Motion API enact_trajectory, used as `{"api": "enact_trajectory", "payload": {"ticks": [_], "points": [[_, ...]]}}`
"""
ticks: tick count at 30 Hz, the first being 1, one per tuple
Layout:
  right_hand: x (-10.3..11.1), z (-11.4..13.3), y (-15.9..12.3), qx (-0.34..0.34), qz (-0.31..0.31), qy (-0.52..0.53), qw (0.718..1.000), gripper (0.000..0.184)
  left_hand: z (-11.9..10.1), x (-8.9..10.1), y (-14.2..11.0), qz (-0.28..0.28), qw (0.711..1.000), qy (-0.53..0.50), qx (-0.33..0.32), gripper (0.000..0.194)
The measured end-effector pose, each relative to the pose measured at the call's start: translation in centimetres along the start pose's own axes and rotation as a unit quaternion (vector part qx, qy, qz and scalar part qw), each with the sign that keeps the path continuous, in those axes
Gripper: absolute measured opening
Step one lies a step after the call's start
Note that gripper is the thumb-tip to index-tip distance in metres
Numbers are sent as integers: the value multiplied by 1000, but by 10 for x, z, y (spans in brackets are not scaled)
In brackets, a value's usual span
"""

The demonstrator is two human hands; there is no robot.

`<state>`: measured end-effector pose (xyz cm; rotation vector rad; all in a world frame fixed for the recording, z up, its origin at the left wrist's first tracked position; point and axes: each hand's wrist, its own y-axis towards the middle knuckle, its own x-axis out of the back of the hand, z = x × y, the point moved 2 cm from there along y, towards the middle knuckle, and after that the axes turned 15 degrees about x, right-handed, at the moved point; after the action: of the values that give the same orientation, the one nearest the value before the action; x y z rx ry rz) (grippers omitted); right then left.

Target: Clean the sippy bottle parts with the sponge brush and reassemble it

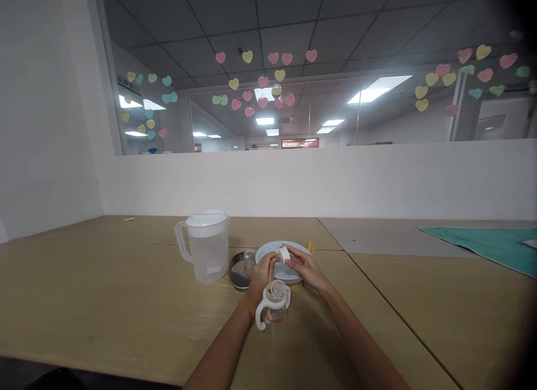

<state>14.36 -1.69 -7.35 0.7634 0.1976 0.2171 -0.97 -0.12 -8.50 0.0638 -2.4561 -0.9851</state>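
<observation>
Over the pale blue basin, my right hand (pixel 305 264) grips a white bottle collar ring (pixel 285 255), tilted on its side. My left hand (pixel 265 269) pinches at the ring's left side, where a small translucent part like a bottle nipple partly shows between the fingers. Just below my hands stands a clear baby bottle (pixel 275 309), upright and without a cap, with white side handles and red print. Its left handle is close to my left wrist. A clear dome cap (pixel 249 261) rests in a round metal dish (pixel 237 285) left of my left hand.
A lidded translucent pitcher (pixel 208 255) of liquid stands to the left of the dish. Behind my right hand, something yellow (pixel 309 247) shows at the edge of the basin (pixel 265 247). A green cloth (pixel 495 242) lies at the far right. A white wall closes off the table's back.
</observation>
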Motion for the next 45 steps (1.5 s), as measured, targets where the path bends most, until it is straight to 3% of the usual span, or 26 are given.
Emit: {"api": "enact_trajectory", "payload": {"ticks": [18, 24, 32, 39, 45], "points": [[9, -1, -1, -40, 2, 2, 999, 53, -1, -2, -3, 47, 999, 8, -23, 32], [9, -2, -2, -60, 16, 19, 998, 55, 3, -2, -4, 25, 998, 9, -57, 31], [8, 2, -3, -68, 9, 23, 997, 50, 8, -2, -5, 15, 998, 13, -54, 33], [8, -2, -2, -54, -11, 29, 998, 48, 2, -1, -4, 9, 998, 12, -67, 31], [3, 5, 2, 8, -46, -34, 998, 49, -1, 0, -2, -18, 998, 29, -57, 30]]}}
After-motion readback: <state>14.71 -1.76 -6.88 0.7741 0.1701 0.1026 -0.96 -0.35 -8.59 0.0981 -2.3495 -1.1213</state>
